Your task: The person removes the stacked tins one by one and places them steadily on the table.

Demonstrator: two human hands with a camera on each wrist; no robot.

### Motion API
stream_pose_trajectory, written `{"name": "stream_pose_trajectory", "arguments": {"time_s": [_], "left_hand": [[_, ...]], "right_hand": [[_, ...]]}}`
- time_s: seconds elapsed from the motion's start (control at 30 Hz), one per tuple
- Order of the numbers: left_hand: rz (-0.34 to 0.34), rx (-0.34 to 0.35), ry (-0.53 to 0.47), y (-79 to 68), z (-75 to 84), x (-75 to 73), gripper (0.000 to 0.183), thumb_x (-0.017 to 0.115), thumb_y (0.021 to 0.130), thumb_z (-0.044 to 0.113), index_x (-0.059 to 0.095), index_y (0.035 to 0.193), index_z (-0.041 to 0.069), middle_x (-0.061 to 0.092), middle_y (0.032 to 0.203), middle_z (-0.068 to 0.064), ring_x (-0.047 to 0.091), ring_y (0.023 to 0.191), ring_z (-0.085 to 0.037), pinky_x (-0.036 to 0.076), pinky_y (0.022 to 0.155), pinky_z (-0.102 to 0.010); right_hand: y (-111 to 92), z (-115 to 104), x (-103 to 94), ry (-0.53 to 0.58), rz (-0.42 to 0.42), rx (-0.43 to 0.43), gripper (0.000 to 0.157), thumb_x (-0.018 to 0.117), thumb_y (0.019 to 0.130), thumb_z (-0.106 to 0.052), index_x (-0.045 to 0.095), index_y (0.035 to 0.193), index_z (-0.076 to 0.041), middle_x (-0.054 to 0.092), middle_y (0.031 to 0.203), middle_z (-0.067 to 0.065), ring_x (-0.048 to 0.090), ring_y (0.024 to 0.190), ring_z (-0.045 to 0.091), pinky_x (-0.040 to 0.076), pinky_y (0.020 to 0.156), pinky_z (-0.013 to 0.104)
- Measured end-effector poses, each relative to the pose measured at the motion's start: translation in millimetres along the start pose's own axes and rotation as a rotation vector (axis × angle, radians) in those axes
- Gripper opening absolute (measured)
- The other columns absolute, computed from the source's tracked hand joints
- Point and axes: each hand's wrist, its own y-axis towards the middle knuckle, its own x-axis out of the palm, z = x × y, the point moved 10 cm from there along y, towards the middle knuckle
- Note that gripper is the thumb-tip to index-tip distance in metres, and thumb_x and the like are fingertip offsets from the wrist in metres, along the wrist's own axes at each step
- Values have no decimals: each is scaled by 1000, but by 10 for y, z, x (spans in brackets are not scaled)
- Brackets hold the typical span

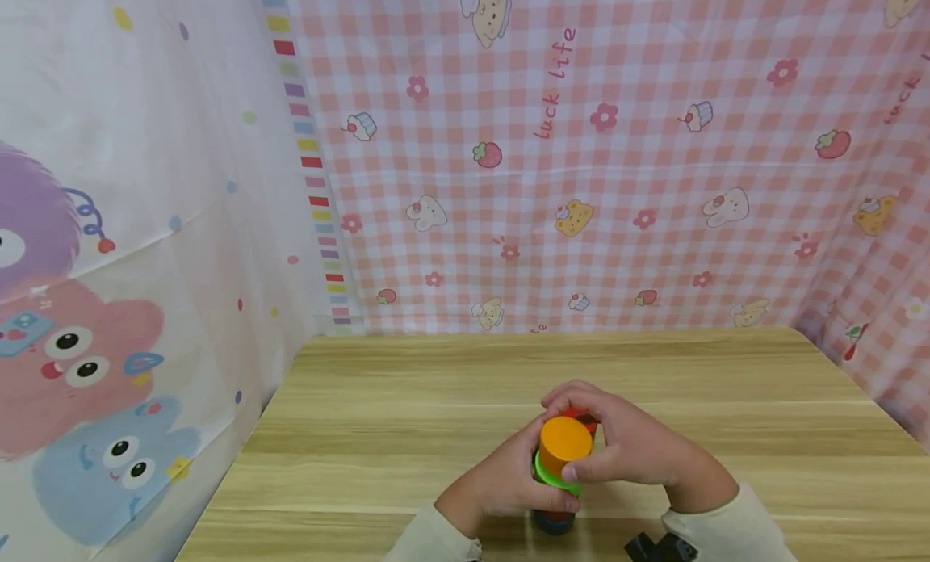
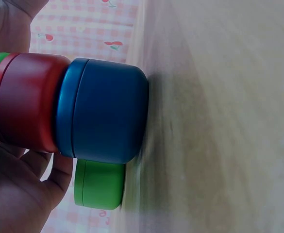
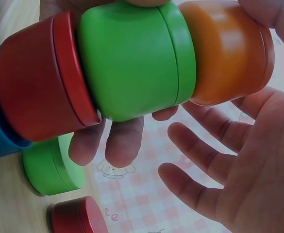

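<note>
Stacked in one column are lidded round tins: a blue tin (image 2: pixel 108 109) at the bottom, then a red tin (image 2: pixel 32 102), a green tin (image 3: pixel 132 63) and an orange tin (image 1: pixel 565 441) on top. My left hand (image 1: pixel 512 475) wraps round the column at the green tin, its thumb in front and fingers behind. The right hand (image 1: pixel 628 445) holds the orange tin between thumb and index finger, while its other fingers spread free in the right wrist view. Behind the column stand a second green tin (image 3: pixel 52 165) and a second red tin (image 3: pixel 78 216).
Everything stands on a wood-grain table (image 1: pixel 407 384). A pink checked cloth (image 1: pixel 538 182) hangs along its back edge, and a white cartoon-print cloth (image 1: pixel 211 247) hangs at the left. A black device (image 1: pixel 661 547) sits by the right sleeve.
</note>
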Motion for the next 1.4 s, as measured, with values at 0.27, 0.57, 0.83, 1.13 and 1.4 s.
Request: {"name": "stream_pose_trajectory", "arguments": {"time_s": [0.27,0.57,0.83,1.13,1.4], "left_hand": [[3,-13,3,-11,-24,-3,76,82,93,28,39,156,27,58,146,0,60,122,-9,44,115,-29],[13,-24,14,-12,-45,-15,75,83,93,27,40,155,26,59,139,7,61,119,-9,46,113,-29],[32,-52,1,-18,-73,-29,75,82,91,12,42,152,28,60,136,7,61,115,-9,47,111,-29],[46,-97,14,-40,-101,-48,67,83,90,13,46,144,24,61,128,9,63,107,-7,51,105,-27],[44,-109,24,-43,-105,-46,63,84,91,15,47,141,22,61,121,9,63,102,-6,53,100,-27]], "right_hand": [[-4,-31,-22,-6,10,-20,38,84,85,-17,67,118,-21,59,138,11,57,126,21,53,97,32],[-12,-6,-36,-10,17,-9,37,83,85,-18,67,118,-21,60,138,9,56,128,23,52,101,32],[-20,28,-79,-44,39,31,36,84,84,-21,67,116,-25,60,138,6,57,126,32,46,101,58],[-26,52,-136,-72,60,36,35,84,85,-20,66,115,-25,62,137,4,56,129,27,45,97,63],[-34,80,-170,-67,66,49,35,84,86,-20,66,115,-24,61,136,6,56,127,33,46,97,61]]}}
